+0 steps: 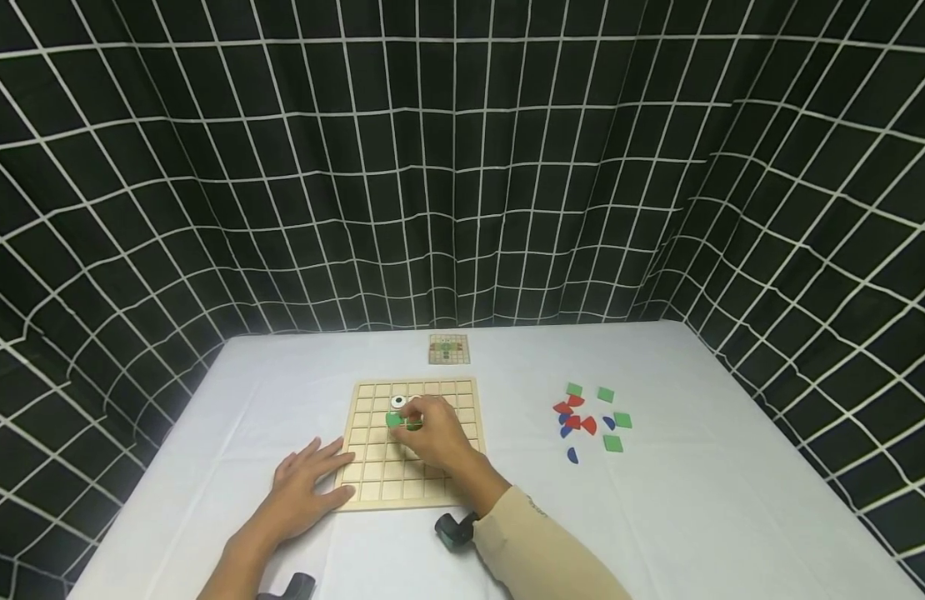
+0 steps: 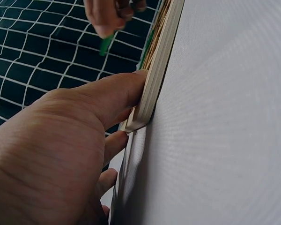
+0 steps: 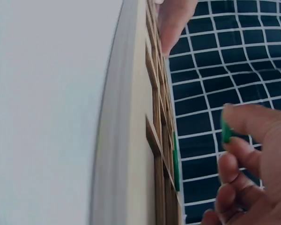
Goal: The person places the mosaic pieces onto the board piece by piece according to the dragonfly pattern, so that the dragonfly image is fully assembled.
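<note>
A wooden grid board [image 1: 372, 471] with square cells lies on the table. Above it my right hand [image 1: 432, 433] pinches a small green piece [image 3: 225, 129] between thumb and fingertip. Another green piece [image 3: 176, 161] shows at the board's surface in the right wrist view. Near the right fingers, a white piece with a black dot [image 1: 398, 402] sits in an upper cell; the hand partly hides a neighbouring piece. My left hand [image 1: 305, 492] is spread at the board's lower left corner, its thumb touching the wooden edge and the other fingers extended beside it.
Loose green squares [image 1: 612, 443], red wedges [image 1: 589, 426] and blue half-rounds [image 1: 572, 456] are scattered right of the board. A small patterned card [image 1: 449, 349] lies behind it. Dark devices [image 1: 453, 531] are by the wrists. A black grid curtain [image 1: 462, 167] surrounds the white table [image 1: 702, 500].
</note>
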